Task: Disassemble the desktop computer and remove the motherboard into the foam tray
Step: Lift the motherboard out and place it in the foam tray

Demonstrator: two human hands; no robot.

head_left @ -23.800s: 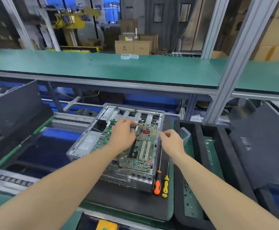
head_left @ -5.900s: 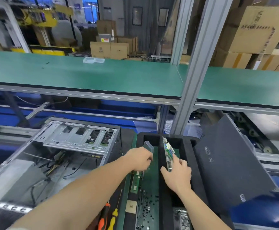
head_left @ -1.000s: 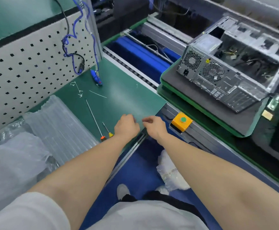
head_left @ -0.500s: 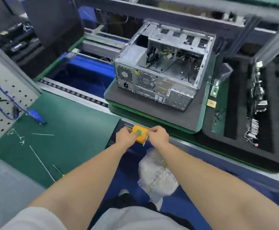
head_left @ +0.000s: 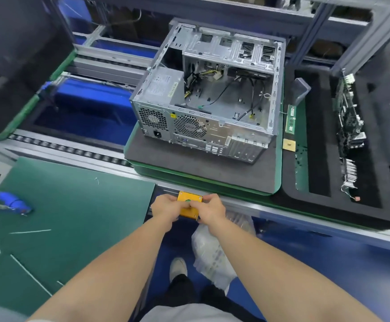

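The open grey computer case (head_left: 212,101) lies on a grey foam pad on a green pallet (head_left: 278,173); inside I see only loose cables and the power supply. The motherboard (head_left: 349,117) stands on edge in a slot of the black foam tray (head_left: 317,159) to the right. A memory stick (head_left: 290,118) and a small gold chip (head_left: 289,145) lie on the tray's green strip. My left hand (head_left: 166,209) and my right hand (head_left: 212,209) grip the two sides of a yellow button box (head_left: 188,213) on the bench rail, thumbs at its green button.
A green mat (head_left: 73,217) at the left carries a blue tool (head_left: 15,205) and thin screwdriver shafts. A black side panel (head_left: 386,112) leans at the far right, another dark panel (head_left: 15,54) at the upper left. A plastic bag (head_left: 212,252) lies on the floor.
Both hands moved right from the mat's edge to the yellow button box and now hold it. My view swung back toward the case and tray.
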